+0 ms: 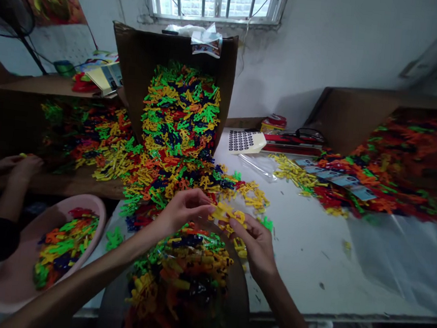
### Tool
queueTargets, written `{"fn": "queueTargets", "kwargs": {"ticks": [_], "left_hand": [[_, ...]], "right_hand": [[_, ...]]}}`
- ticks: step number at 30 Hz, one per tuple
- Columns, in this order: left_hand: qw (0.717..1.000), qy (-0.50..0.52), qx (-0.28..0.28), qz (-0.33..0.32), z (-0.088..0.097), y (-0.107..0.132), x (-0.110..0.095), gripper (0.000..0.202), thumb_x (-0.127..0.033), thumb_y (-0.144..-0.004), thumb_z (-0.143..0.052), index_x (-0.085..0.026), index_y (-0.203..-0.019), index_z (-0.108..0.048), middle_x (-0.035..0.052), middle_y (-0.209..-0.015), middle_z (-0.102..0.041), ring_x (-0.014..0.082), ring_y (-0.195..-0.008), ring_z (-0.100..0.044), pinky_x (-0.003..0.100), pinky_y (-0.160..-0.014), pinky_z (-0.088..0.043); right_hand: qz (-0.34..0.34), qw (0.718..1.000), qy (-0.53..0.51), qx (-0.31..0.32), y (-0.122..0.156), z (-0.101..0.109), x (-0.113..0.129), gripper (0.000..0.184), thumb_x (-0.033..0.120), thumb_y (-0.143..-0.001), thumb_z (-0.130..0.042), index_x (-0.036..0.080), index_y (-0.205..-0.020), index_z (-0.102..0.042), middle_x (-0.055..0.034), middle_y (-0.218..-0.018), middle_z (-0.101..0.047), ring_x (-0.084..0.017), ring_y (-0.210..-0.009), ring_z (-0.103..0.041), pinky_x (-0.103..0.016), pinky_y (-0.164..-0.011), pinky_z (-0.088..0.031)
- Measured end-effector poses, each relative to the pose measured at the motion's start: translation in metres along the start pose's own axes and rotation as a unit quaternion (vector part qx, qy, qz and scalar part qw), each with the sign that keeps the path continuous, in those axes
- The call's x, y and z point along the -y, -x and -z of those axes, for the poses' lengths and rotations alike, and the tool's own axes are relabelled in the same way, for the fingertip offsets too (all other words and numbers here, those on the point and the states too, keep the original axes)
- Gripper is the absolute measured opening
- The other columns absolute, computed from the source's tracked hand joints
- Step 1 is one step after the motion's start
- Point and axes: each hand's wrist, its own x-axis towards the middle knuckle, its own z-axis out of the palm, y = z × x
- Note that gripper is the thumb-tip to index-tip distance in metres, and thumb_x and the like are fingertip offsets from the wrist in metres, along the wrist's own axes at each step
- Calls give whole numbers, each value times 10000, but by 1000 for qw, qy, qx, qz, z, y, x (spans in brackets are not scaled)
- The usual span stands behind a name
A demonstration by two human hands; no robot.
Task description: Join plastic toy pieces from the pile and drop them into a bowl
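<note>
While I watch from the head view, the left hand (187, 208) pinches one side of a yellow plastic piece (222, 211) and the right hand (255, 241) grips the other; blur hides whether it is one piece or two. It sits between them, above a dark round container (244, 296) heaped with bright pieces (199, 249). I judge a slip likeliest: only fingertips seem to bear on it, so a slack pinch could lose it among the mixed colours. A careless elbow could also sweep the loose pile (172, 172) over the edge of the counter (296, 273).
</note>
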Motion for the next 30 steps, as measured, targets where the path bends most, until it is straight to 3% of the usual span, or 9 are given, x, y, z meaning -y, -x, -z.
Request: {"fn": "queueTargets", "kwargs": {"ticks": [4, 10, 14, 18, 20, 23, 25, 27, 30], "left_hand": [[1000, 1, 1, 27, -10, 12, 10, 354, -418, -685, -820, -136, -805, -642, 19, -727, -692, 127, -635, -640, 217, -586, -492], [999, 44, 9, 16, -29, 14, 17, 331, -400, -683, -821, -132, -795, -664, 22, -807, -685, 139, -756, -633, 244, -738, -481], [999, -8, 24, 29, -18, 24, 8, 311, -430, -752, -761, -146, -841, -672, 16, -806, -673, 141, -749, -624, 232, -706, -467], [962, -231, 143, 2, 9, 52, -20, 228, -410, -831, -690, -193, -903, -695, 32, -933, -690, 178, -883, -631, 256, -796, -471], [925, -352, 132, -43, 21, 60, -30, 218, -415, -849, -674, -217, -937, -703, 41, -993, -686, 194, -955, -617, 270, -851, -460], [886, -452, 49, -91, 27, 53, -27, 263, -443, -929, -556, -216, -959, -685, 44, -937, -671, 187, -907, -608, 268, -808, -455], [866, -485, 45, -110, 24, 33, -14, 284, -425, -956, -508, -192, -960, -670, 52, -920, -664, 181, -868, -604, 262, -774, -449], [843, -519, 71, -122, 17, 4, 4, 274, -401, -946, -525, -166, -958, -666, 70, -931, -668, 190, -871, -605, 262, -762, -441], [816, -550, 119, -133, 4, -46, 36, 241, -354, -922, -555, -152, -936, -685, 82, -930, -690, 201, -893, -608, 258, -766, -425]], "right_hand": [[21, 998, 60, 9, -12, 1, 30, 418, 518, -717, -788, 193, -970, -717, 0, -671, -670, -170, -619, -625, -254, -581, -504], [98, 971, 210, 55, -36, -7, 64, 292, 479, -737, -764, 195, -751, -699, 6, -657, -624, -125, -568, -525, -214, -508, -393], [69, 970, 214, 96, -29, -5, 61, 296, 478, -794, -711, 200, -699, -672, 18, -612, -600, -125, -560, -519, -214, -517, -388], [-18, 928, 265, 260, -19, 14, 53, 313, 498, -864, -622, 215, -787, -731, -10, -776, -698, -171, -718, -607, -244, -630, -455], [-37, 916, 292, 274, -21, 30, 42, 309, 502, -869, -608, 232, -896, -755, -15, -851, -719, -193, -775, -617, -268, -687, -468], [-22, 929, 337, 149, -34, 58, 8, 279, 484, -856, -620, 240, -828, -751, -19, -781, -711, -198, -719, -606, -284, -687, -457], [-18, 923, 377, 76, -42, 75, -24, 192, 422, -816, -675, 244, -806, -746, -28, -762, -709, -209, -710, -610, -304, -703, -460], [-18, 915, 399, 52, -48, 83, -54, 130, 350, -737, -755, 244, -810, -751, -41, -786, -709, -227, -745, -618, -338, -757, -476], [28, 920, 385, 70, -52, 81, -87, 355, 249, -597, -847, 275, -940, -757, -52, -1094, -706, -265, -1011, -605, -410, -967, -431]]}}
